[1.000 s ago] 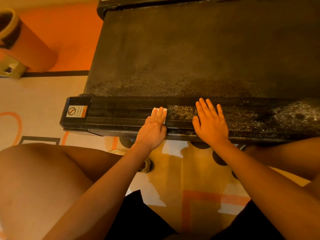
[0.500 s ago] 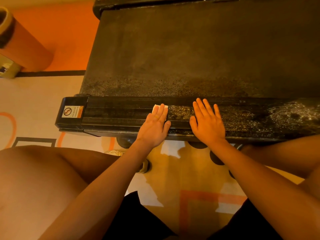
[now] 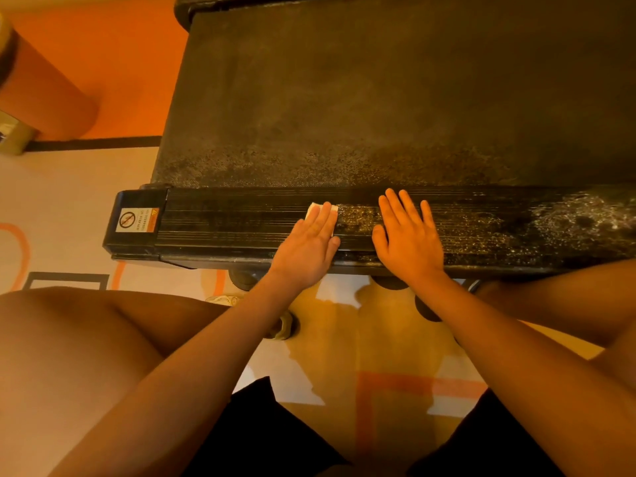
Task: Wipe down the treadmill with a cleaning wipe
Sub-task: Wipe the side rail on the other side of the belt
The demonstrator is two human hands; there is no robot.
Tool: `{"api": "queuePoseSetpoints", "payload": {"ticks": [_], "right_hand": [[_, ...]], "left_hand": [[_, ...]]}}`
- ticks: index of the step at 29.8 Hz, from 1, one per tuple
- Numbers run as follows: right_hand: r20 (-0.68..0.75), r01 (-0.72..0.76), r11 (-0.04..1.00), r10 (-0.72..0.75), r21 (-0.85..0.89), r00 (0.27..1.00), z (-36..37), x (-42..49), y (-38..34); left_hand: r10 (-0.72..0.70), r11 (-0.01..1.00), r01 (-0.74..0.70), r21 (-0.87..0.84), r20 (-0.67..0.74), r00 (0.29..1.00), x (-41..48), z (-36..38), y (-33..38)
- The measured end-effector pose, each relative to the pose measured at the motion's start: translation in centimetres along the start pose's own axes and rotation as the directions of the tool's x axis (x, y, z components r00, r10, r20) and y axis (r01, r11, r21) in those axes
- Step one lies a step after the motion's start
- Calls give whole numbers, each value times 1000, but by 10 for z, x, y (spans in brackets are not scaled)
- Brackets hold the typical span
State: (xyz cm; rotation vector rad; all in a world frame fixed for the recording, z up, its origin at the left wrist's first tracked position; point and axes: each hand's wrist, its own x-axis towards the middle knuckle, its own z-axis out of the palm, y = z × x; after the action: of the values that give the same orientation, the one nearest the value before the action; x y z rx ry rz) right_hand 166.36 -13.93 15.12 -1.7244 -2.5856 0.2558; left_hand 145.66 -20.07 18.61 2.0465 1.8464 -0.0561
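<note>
Wipe (image 3: 314, 209) beneath left grip (image 3: 307, 245) — on rail (image 3: 223, 223)

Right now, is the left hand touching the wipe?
Touching. Head view: the left hand lies flat on the wipe, pressing it onto the side rail; only the wipe's white corners show around it.

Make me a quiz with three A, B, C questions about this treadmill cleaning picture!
1. Where is the wipe? A in a bucket; B under the left hand on the treadmill rail; C on a chair.
2. What colour is the wipe? A blue; B green; C white.
3. How is the right hand? A flat, fingers straight; B making a fist; C holding a bottle.
Answers: B, its corners peek out from under that hand; C, it looks white against the black rail; A, it lies flat on the rail.
</note>
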Motion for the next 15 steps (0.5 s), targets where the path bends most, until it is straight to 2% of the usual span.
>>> {"api": "queuePoseSetpoints", "payload": {"ticks": [4,10,15], "right_hand": [[5,-4,1000,4,-10,1000,-1,0,-1],[2,-3,1000,3,5,1000,-2,-1,0],[0,-8,1000,8,-1,1000,-1,0,0]], "left_hand": [[-54,999,54,3,17,998,29,-9,2],[6,999,-6,-39,-6,1000,-21,6,1],[-4,1000,5,18,-14,1000,16,0,2]]}}
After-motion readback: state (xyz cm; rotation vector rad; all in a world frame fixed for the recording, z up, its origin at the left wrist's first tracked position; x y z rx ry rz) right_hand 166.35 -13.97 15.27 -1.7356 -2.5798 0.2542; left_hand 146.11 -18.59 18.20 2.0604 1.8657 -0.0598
